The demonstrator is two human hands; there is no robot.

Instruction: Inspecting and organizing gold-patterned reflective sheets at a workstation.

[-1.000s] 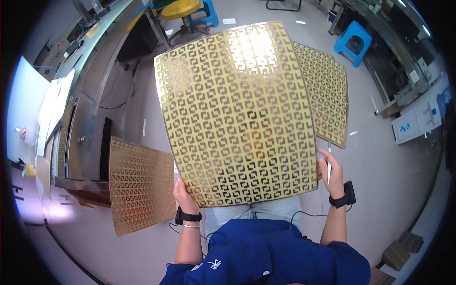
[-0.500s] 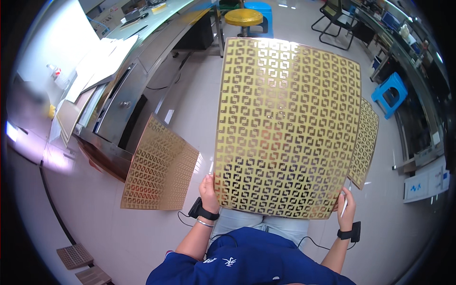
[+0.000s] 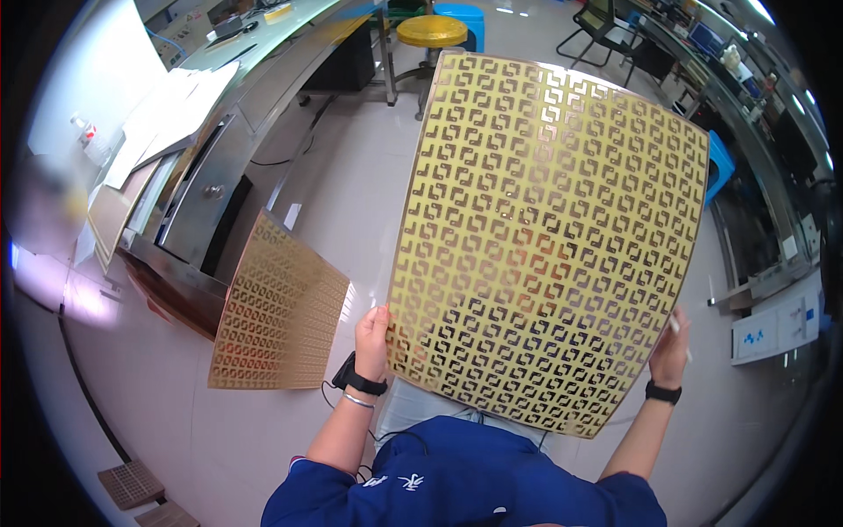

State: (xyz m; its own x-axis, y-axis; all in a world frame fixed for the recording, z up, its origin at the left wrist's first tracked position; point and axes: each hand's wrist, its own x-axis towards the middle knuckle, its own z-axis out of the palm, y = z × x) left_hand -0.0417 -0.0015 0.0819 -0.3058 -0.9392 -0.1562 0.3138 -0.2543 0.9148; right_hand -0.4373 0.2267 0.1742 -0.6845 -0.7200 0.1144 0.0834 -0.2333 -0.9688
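Dressed, along the bottom centre of the frame, in a navy shirt (image 3: 465, 479) bearing a few white characters at the chest, not copied here; seated or standing in pale trousers (image 3: 426, 406), cannot tell which. Wearing a black band at each wrist.

Left of centre, gripping with the left hand (image 3: 372, 344): thumb up at the front, fingers mostly hidden behind, closed on the lower left edge of a yellow-green circuit-board panel (image 3: 544, 237). Right of centre, curling the right hand (image 3: 669, 353) partway at the panel's right edge, with a slim white stick (image 3: 688, 355) held in the fingers; too blurred to tell how firmly pressed to the panel.

Filling the centre and upper right with that panel, tilted, repeating dark hooked shapes over its face and glaring near the top. Judged likely to handle light for its spread, stiff yet springy, smooth enough to slip and easily scratched; best taken by both opposite side edges, clear of the patterned face. Showing no readable mark on it.

Beyond, at left, standing tilted: a similar brownish panel (image 3: 281, 307). At right, bearing blue marks too small to read: a white box (image 3: 777, 321). Farther, at upper left, stacked near a steel drawer (image 3: 206, 193): white papers (image 3: 171, 123), with a red-labelled bottle (image 3: 88, 133) nearby, illegible. Farthest, at upper centre: a yellow stool (image 3: 432, 32).
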